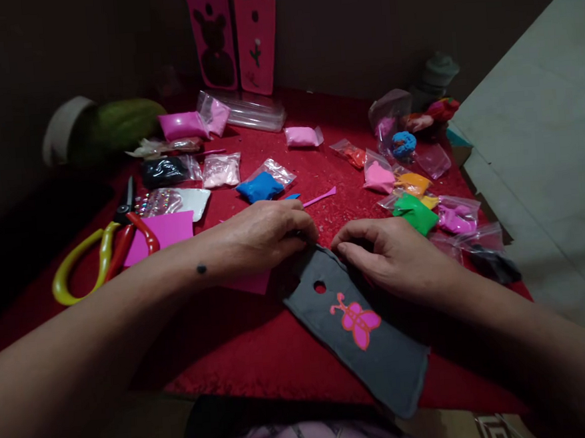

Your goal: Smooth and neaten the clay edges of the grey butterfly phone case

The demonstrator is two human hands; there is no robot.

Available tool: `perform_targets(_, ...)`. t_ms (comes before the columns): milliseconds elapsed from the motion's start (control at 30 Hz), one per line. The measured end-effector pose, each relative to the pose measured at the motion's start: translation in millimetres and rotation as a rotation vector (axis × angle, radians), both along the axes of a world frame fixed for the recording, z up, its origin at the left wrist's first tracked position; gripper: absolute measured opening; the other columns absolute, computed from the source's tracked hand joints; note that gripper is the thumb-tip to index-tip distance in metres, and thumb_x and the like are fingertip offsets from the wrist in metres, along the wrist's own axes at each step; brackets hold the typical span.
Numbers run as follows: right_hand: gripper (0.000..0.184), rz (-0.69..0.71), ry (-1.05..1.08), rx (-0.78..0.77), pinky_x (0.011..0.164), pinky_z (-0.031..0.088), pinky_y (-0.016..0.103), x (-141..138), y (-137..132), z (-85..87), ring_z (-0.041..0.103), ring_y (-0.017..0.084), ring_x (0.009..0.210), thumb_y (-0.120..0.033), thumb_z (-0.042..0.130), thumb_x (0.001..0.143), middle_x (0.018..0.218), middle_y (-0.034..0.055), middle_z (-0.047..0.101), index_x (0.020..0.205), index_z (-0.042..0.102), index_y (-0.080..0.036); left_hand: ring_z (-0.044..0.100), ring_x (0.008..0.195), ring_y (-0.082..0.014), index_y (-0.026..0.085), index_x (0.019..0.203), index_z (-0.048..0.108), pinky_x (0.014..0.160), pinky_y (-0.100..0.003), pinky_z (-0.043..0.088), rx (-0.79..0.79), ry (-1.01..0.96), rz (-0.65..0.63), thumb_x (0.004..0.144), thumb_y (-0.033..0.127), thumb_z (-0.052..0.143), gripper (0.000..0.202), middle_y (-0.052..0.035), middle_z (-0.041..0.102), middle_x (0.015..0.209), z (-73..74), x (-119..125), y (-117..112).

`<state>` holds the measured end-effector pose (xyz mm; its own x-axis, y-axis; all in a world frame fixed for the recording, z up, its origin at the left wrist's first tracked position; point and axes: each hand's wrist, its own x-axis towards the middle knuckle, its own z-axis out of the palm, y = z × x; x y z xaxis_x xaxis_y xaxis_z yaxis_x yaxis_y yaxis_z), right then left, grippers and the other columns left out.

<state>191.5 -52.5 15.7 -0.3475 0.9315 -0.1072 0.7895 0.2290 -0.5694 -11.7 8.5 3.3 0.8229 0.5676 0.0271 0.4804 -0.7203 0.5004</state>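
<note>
A grey phone case (376, 350) lies face down on the red cloth (241, 343), with a small round hole and a pink and orange clay butterfly (356, 320) on it. My left hand (263, 233) rests at the case's far left corner, fingers curled and pinched on its edge. My right hand (390, 252) lies on the case's far right corner, fingers bent and pressed down on it. A pink sheet (249, 283) pokes out under my left wrist.
Several small bags of coloured clay lie around: blue (260, 186), pink (303, 136), green (415, 212), black (163, 170). Scissors with yellow and red handles (105, 252) lie at left. Two pink phone cases (234, 36) lean on the back wall. A pink plastic tool (319, 196) lies nearby.
</note>
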Motion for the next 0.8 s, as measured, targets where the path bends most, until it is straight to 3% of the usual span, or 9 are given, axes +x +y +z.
perform_targets(200, 0.025, 0.013, -0.016, -0.100, 0.058, 0.042, 0.025, 10.0, 2.4, 11.7, 0.059, 0.014, 0.061, -0.020, 0.046, 0.088, 0.070, 0.0026, 0.068, 0.078, 0.068, -0.016, 0.060, 0.081, -0.0117, 0.019, 0.096, 0.067, 0.070, -0.020, 0.043, -0.008, 0.022, -0.013, 0.075, 0.001, 0.049, 0.033, 0.0000, 0.064, 0.092, -1.9, -2.1, 0.7)
perform_targets(300, 0.022, 0.003, 0.027, -0.120, 0.061, 0.047, 0.026, 21.6, -3.0, 15.4, 0.063, 0.016, 0.067, -0.026, 0.047, 0.089, 0.076, 0.0033, 0.070, 0.085, 0.067, -0.018, 0.059, 0.083, -0.0122, 0.021, 0.100, 0.065, 0.070, -0.021, 0.043, -0.016, 0.033, -0.057, 0.074, 0.002, 0.048, 0.036, -0.0005, 0.062, 0.099, -4.0, -5.1, 2.4)
perform_targets(400, 0.027, -0.074, -0.012, -0.066, 0.071, 0.053, 0.031, 36.8, -30.2, 20.6, 0.068, 0.022, 0.087, -0.037, 0.053, 0.089, 0.102, 0.0069, 0.071, 0.110, 0.063, -0.022, 0.059, 0.082, -0.0124, 0.022, 0.102, 0.064, 0.071, -0.022, 0.043, -0.040, 0.034, -0.099, 0.077, 0.005, 0.048, 0.034, -0.0006, 0.062, 0.100, -4.7, -8.3, 4.5)
perform_targets(467, 0.054, -0.068, -0.057, 0.025, 0.081, 0.054, 0.037, 45.4, -60.5, 20.6, 0.065, 0.028, 0.102, -0.043, 0.060, 0.085, 0.119, 0.0105, 0.066, 0.135, 0.047, -0.028, 0.059, 0.083, -0.0130, 0.023, 0.103, 0.064, 0.073, -0.022, 0.044, -0.062, 0.030, -0.113, 0.079, 0.006, 0.049, 0.033, -0.0011, 0.061, 0.100, -3.9, -9.7, 5.4)
perform_targets(533, 0.087, -0.053, -0.130, 0.141, 0.090, 0.053, 0.045, 50.2, -93.3, 13.8, 0.057, 0.035, 0.118, -0.045, 0.070, 0.076, 0.137, 0.0121, 0.054, 0.150, 0.024, -0.032, 0.059, 0.088, -0.0143, 0.023, 0.105, 0.064, 0.077, -0.023, 0.044, -0.081, 0.031, -0.117, 0.078, 0.006, 0.050, 0.035, -0.0020, 0.061, 0.102, -2.6, -10.2, 5.7)
perform_targets(600, 0.108, -0.020, -0.143, 0.236, 0.094, 0.051, 0.051, 49.6, -120.7, 0.3, 0.047, 0.041, 0.128, -0.047, 0.075, 0.069, 0.147, 0.0147, 0.042, 0.153, 0.010, -0.028, 0.058, 0.093, -0.0154, 0.021, 0.106, 0.064, 0.081, -0.024, 0.044, -0.086, 0.039, -0.116, 0.077, 0.005, 0.050, 0.036, -0.0029, 0.060, 0.103, -1.6, -10.0, 5.7)
perform_targets(700, 0.115, -0.083, -0.178, 0.242, 0.095, 0.051, 0.050, 39.8, -143.2, -24.1, 0.046, 0.040, 0.129, -0.040, 0.077, 0.068, 0.148, 0.0177, 0.039, 0.154, 0.002, -0.022, 0.058, 0.097, -0.0158, 0.020, 0.107, 0.064, 0.084, -0.025, 0.044, -0.077, 0.042, -0.117, 0.074, 0.003, 0.049, 0.039, -0.0036, 0.060, 0.105, -0.7, -8.8, 5.2)
perform_targets(800, 0.107, -0.108, -0.158, 0.345, 0.095, 0.048, 0.053, 27.7, -148.8, -41.3, 0.044, 0.039, 0.128, -0.034, 0.069, 0.073, 0.146, 0.0183, 0.037, 0.154, 0.000, -0.021, 0.058, 0.095, -0.0154, 0.019, 0.105, 0.065, 0.084, -0.025, 0.044, -0.076, 0.059, -0.097, 0.075, 0.003, 0.050, 0.038, -0.0034, 0.059, 0.104, 0.0, -7.5, 4.2)
